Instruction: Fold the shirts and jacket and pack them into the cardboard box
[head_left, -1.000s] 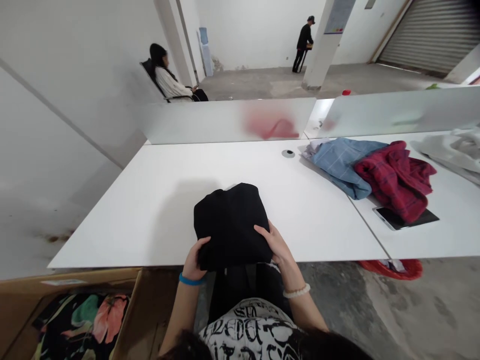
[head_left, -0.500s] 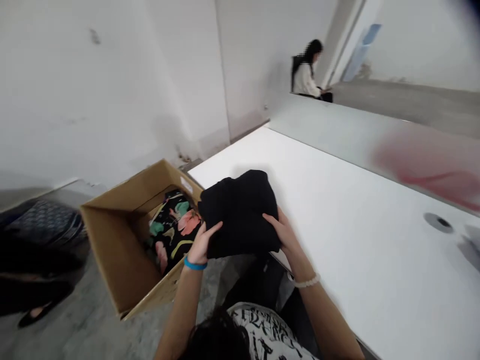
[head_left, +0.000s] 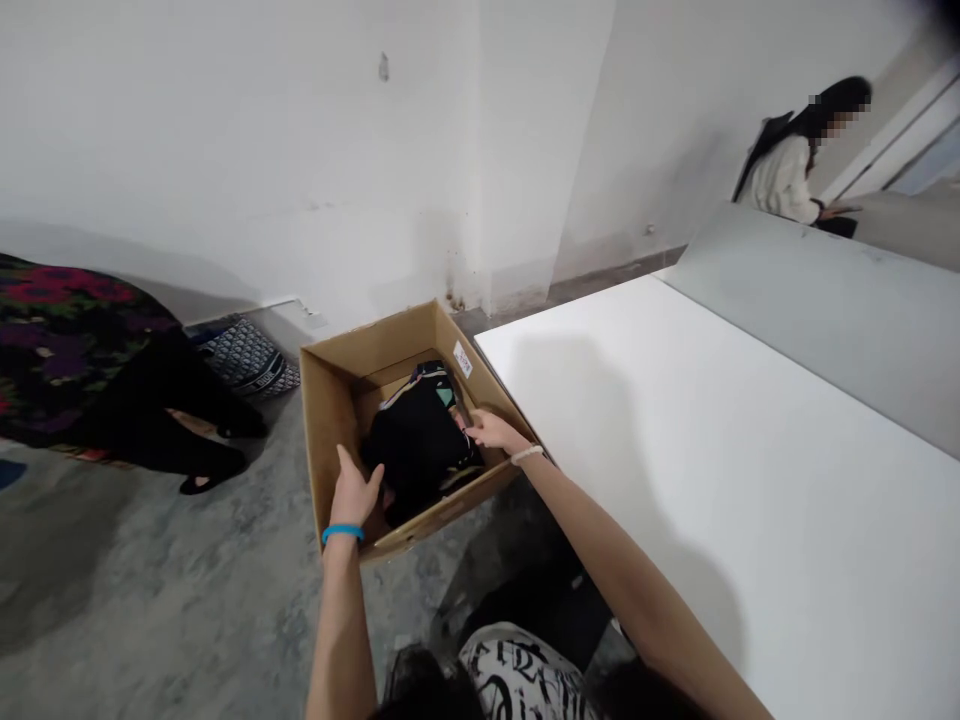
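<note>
A folded black garment (head_left: 412,440) lies inside a cardboard box (head_left: 325,410), on top of a black cloth with a colourful floral print (head_left: 445,396). My left hand (head_left: 355,490), with a blue band at the wrist, is over the box's near left part. Its thumb and fingers are spread apart beside the black garment, holding nothing. On the other side, my right hand (head_left: 495,432) reaches over the box's right wall. Its fingers stretch out at the right edge of the clothes, apart from the black garment; the fingertips are partly hidden.
A white table (head_left: 712,420) stands right of the box, with a frosted divider (head_left: 810,290) along its far edge. Left of the box is a person in floral clothing (head_left: 90,370), near a patterned bag (head_left: 251,360). Another person (head_left: 787,180) sits beyond the divider.
My view has turned left toward the box. Both hands have carried the black garment from over the table into the box and let it go, moving apart to either side.
</note>
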